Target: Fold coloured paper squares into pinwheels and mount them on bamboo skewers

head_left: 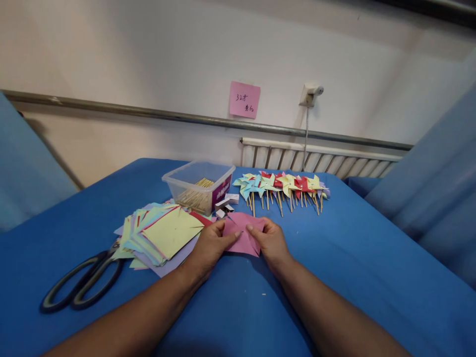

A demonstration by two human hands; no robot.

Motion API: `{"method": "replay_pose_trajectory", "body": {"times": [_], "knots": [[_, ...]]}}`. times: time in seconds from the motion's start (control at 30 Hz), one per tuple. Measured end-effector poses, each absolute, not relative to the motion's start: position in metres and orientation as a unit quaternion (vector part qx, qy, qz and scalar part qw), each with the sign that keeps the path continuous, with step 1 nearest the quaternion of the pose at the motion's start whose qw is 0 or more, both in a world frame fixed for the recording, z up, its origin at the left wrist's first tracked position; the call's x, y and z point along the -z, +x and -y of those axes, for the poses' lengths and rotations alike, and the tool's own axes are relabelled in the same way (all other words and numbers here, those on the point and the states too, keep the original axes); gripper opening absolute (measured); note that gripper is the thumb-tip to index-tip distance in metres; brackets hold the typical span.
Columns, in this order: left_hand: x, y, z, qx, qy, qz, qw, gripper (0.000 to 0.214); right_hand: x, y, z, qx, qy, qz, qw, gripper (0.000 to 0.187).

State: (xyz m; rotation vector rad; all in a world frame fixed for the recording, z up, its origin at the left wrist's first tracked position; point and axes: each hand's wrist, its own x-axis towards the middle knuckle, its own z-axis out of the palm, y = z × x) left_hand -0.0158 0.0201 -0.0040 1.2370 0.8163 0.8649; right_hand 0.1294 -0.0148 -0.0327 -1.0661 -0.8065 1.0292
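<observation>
A pink paper square (243, 246) with slits cut in from its corners is held between my two hands, above the blue-covered table. My left hand (211, 243) pinches its left side, thumb on top. On the right edge, my right hand (273, 243) grips it the same way, the thumb pressing near the middle. A small dark spot shows near the paper's centre; I cannot make out what it is. Left of my left hand lies a stack of coloured paper squares (173, 230), some with slits. Scissors (84, 282) with dark handles lie partly under that stack.
Behind the stack stands a clear plastic box (178, 181) of wooden sticks (199, 193). Small white boxes (225, 206) lie beside it. Several finished paper pinwheels (288, 183) on sticks lie at the back right. A radiator (275, 156) is on the wall behind the blue table (353, 267).
</observation>
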Motion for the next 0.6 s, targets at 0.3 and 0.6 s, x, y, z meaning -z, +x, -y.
{"method": "replay_pose_trajectory", "body": {"times": [0.3,0.6], "knots": [[-0.004,-0.019,-0.02,-0.392,0.662,-0.409,0.49,0.013,0.025,0.128,0.02,-0.385,-0.49,0.419,0.66,0.026],[-0.006,-0.033,-0.026,-0.525,0.689,-0.376,0.33,0.021,0.022,0.132,0.018,-0.382,-0.493,0.391,0.677,0.034]]}}
